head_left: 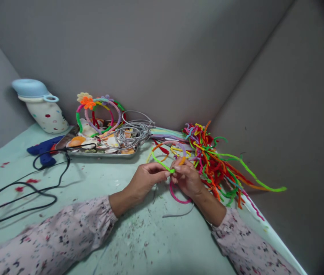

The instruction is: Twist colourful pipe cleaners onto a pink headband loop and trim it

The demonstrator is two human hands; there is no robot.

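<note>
Above the table's middle, a ring wrapped in coloured pipe cleaners (158, 159) is held between both hands. Its wrap runs from bright green through orange and pink to purple. My left hand (143, 179) pinches the green stretch near its end. The fingers of my right hand (189, 178) close on the same green part, at a small green lump (172, 171). An orange stretch shows by the right fingertips. Below the right hand, a magenta pipe-cleaner loop (178, 199) hangs or lies; I cannot tell whether it joins the ring.
A tangled pile of pipe cleaners (208, 160) lies right. Behind are a metal tray (107, 155) of scraps, a coil of grey wire (136, 128) and finished flowered hoops (86, 102). At left are a blue glue gun (46, 149), its black cord (55, 198) and a white bottle (46, 114).
</note>
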